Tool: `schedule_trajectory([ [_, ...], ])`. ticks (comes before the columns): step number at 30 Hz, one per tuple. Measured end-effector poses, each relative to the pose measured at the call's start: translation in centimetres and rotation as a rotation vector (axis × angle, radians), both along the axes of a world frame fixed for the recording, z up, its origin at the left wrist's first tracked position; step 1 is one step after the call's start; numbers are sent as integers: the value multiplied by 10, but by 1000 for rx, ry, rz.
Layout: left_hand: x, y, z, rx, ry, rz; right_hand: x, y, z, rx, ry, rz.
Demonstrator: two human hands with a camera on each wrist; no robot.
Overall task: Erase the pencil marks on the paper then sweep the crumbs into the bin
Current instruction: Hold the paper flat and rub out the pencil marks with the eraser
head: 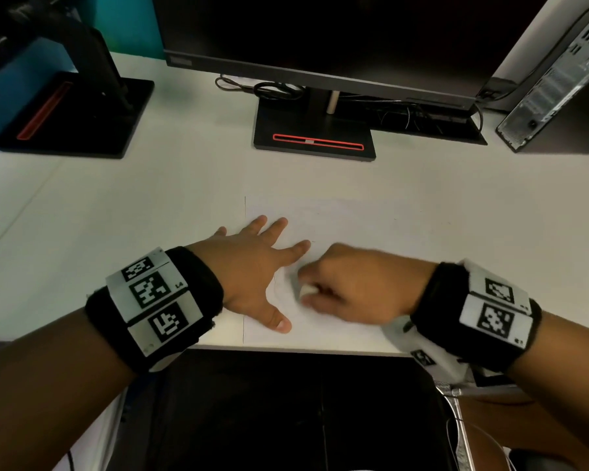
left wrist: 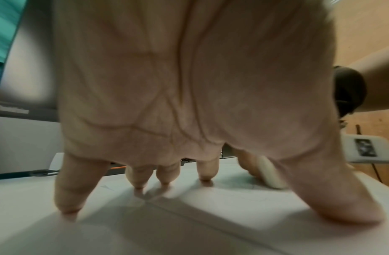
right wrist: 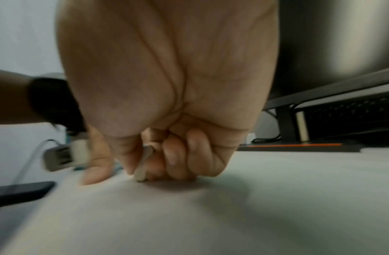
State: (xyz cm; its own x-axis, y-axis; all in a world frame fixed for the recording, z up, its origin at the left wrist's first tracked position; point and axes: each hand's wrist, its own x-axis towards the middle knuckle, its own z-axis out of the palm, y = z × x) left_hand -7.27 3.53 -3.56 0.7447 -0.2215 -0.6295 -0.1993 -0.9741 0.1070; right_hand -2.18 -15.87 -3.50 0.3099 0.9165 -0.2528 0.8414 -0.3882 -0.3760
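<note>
A white sheet of paper (head: 371,229) lies on the white desk near its front edge, with faint pencil marks (head: 279,287) between my hands. My left hand (head: 255,266) lies flat with fingers spread, pressing the paper's left part (left wrist: 210,215). My right hand (head: 351,283) is curled and pinches a small white eraser (head: 307,291) against the paper beside the left thumb. The eraser (right wrist: 143,165) shows between thumb and fingers in the right wrist view, and as a pale blurred block (left wrist: 270,174) in the left wrist view. No bin is in view.
A monitor stand (head: 315,130) with a red slot stands behind the paper, under a dark screen (head: 320,39). A second stand (head: 75,113) is at the back left, a computer case (head: 558,79) at the back right. Cables (head: 262,88) lie behind.
</note>
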Motion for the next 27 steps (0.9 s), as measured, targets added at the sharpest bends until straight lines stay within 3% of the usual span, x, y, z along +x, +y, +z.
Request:
schedule_trajectory([
  [3,0,0,1,12,-1,-9,0,-8,2,-12,78,37],
  [7,1,-2,2,12,10,-1,26,-15,3,-5,-39,-120],
  [12,1,-2,1,19,3,-4,-10,-17,0,4,72,2],
  [17,1,-3,0,20,1,5,16,-24,2,-2,-30,-154],
  [23,1,-3,0,32,-9,0,-22,-18,-2,-4,9,-60],
  [27,1,-6,0,40,3,16,2,-18,1,-11,-35,-193],
])
